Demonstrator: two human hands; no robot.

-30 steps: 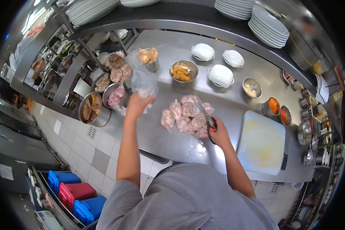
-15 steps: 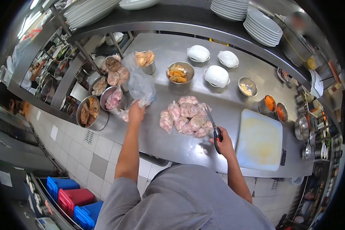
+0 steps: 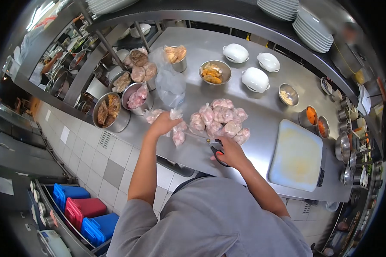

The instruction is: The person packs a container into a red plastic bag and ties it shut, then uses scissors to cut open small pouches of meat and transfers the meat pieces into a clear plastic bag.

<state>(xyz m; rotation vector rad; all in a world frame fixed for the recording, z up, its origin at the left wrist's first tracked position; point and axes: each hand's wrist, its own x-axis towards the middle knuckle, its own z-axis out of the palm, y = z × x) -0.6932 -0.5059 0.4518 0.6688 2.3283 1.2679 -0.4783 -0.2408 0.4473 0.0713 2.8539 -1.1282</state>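
Observation:
My left hand [image 3: 162,124] grips the gathered plastic of a clear bag, with small bagged meat portions [image 3: 179,137] hanging just below and beside it. My right hand [image 3: 230,153] is wrapped round black-and-red scissors [image 3: 218,156], whose blades point left toward those portions. Right of my left hand lies a pile of bagged pink meat [image 3: 221,118] on the steel table [image 3: 253,111]. Behind my left hand stands a crumpled clear plastic bag [image 3: 170,88]. Pots of meat [image 3: 137,97] stand to its left.
A white cutting board [image 3: 297,156] with a knife [image 3: 321,176] beside it lies at the right. White lidded dishes [image 3: 255,80], a bowl of yellow-orange pieces [image 3: 215,72] and small bowls [image 3: 288,94] stand farther back. A shelf with plates [image 3: 313,30] overhangs the rear.
My left hand has brought small bagged portions to the right, off the pots' side. My right hand and the scissors have moved left toward them, blades swung from pointing away to pointing left.

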